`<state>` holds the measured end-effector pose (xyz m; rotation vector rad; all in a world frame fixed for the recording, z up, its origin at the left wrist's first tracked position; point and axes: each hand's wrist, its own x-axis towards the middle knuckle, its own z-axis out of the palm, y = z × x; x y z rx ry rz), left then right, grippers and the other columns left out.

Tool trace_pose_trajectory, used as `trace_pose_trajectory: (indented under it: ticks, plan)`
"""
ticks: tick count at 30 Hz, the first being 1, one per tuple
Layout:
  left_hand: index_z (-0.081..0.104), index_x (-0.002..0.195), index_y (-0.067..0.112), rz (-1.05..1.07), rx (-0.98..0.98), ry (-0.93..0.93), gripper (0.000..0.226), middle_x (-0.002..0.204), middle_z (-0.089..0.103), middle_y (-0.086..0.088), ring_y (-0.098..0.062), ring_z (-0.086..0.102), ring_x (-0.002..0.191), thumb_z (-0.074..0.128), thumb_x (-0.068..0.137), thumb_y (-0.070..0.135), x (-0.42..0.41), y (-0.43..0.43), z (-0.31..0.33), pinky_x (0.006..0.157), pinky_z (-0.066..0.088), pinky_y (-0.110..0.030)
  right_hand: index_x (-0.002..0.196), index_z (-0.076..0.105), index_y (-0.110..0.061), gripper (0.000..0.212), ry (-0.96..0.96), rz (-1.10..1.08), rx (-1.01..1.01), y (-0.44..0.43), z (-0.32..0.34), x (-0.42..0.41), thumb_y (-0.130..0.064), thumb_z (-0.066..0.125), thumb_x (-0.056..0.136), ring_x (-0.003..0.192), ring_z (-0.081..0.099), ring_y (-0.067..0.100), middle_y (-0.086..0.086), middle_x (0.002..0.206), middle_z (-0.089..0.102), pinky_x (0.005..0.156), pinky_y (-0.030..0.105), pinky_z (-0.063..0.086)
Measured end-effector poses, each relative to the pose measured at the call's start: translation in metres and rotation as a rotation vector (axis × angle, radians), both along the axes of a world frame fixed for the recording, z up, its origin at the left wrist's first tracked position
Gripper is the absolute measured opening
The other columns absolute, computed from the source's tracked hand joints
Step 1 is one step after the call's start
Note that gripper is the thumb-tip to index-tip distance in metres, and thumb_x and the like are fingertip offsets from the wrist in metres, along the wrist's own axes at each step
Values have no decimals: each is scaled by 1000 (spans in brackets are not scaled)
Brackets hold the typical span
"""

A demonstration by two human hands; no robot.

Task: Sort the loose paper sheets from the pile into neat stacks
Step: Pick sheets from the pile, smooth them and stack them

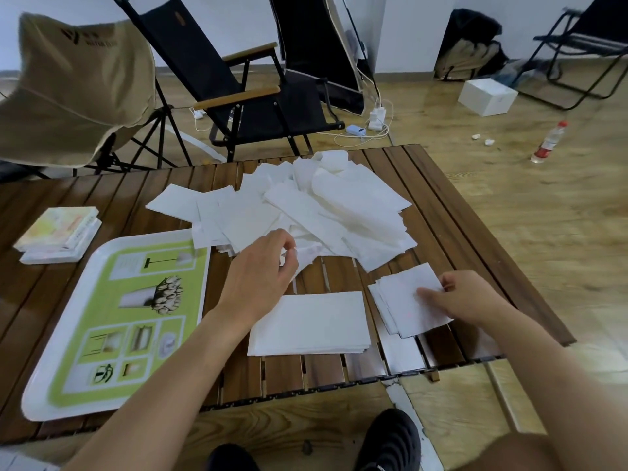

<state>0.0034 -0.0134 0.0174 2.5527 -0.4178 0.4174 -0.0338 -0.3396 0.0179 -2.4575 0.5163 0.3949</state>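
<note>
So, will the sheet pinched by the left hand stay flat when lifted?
Probably it flops: the sheet already bends at the left hand. It looks thin and light, so air may shift it. Likely creases easily, like curled ones in the pile.

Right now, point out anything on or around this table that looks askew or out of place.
The small stack held by the right hand is fanned, its sheets rotated against each other, unlike the squared large stack. One sheet pokes out below it toward the table edge. White scraps litter the floor.
</note>
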Motion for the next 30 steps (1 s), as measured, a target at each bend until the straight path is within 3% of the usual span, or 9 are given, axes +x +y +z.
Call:
trace_pose_trajectory:
  ticks: [5, 9, 14, 17, 19, 22, 24, 26, 30]
  plan:
    - [56, 101, 28, -30, -277, 182, 3, 85, 63, 18, -4, 61, 80, 54, 103, 29, -7, -2, 22, 63, 50, -16, 113, 57, -14, 47, -39, 42, -246, 7, 28, -5, -55, 65, 92, 87, 63, 19, 2, 100, 67, 72, 33, 51]
    - [61, 102, 25, -131, -387, 323, 5, 77, 68, 9, -5, 63, 69, 58, 103, 22, -18, 6, 31, 63, 46, -12, 136, 51, -25, 63, -278, 208, 140, 47, 43, -4, -55, 71, 85, 100, 61, 5, -14, 122, 63, 85, 27, 49]
    - [61, 103, 20, -182, -462, 380, 7, 75, 70, -2, -13, 67, 68, 57, 104, 14, -24, 8, 28, 74, 57, -27, 143, 43, -30, 77, -100, 383, 443, 94, 29, -1, -57, 77, 79, 93, 64, -1, -18, 129, 63, 68, 18, 54]
    - [63, 104, 20, -160, -524, 379, 8, 77, 71, 3, -13, 66, 65, 58, 103, 15, -24, 2, 25, 71, 60, -34, 152, 29, -37, 107, -133, 503, 285, 104, 21, -3, -77, 75, 65, 126, 54, 4, -16, 148, 49, 102, 32, 50]
    - [65, 104, 21, -149, -537, 379, 8, 76, 71, 7, -12, 67, 64, 59, 102, 17, -25, -3, 24, 68, 58, -27, 154, 21, -41, 111, -181, 596, 128, 114, 17, -10, -89, 63, 64, 137, 45, 9, -16, 158, 36, 109, 38, 45]
    - [68, 106, 23, -146, -487, 373, 10, 78, 71, 8, -11, 67, 64, 60, 101, 18, -27, -7, 22, 67, 55, -21, 147, 33, -38, 76, -253, 730, -123, 132, 14, -22, -81, 44, 85, 117, 60, 16, -10, 137, 53, 91, 38, 53]
    - [68, 104, 26, -132, -445, 360, 11, 79, 71, 8, -11, 67, 64, 60, 101, 19, -27, -6, 21, 68, 56, -23, 116, 53, -27, 41, -315, 713, -186, 134, 14, -20, -60, 33, 102, 88, 61, 16, -5, 102, 59, 72, 32, 49]
    - [67, 102, 31, -111, -399, 356, 14, 80, 70, 9, -11, 66, 67, 59, 101, 20, -26, -3, 20, 69, 57, -24, 89, 53, -26, 33, -328, 637, -112, 126, 17, -14, -45, 33, 108, 70, 55, 14, -6, 78, 56, 60, 28, 40]
    - [67, 106, 32, -112, -320, 389, 14, 82, 69, 9, -8, 64, 71, 57, 102, 22, -26, 1, 19, 70, 59, -29, 81, 64, -9, 30, -329, 449, 214, 100, 27, -6, -29, 56, 102, 49, 46, 5, -1, 61, 57, 50, 21, 35]
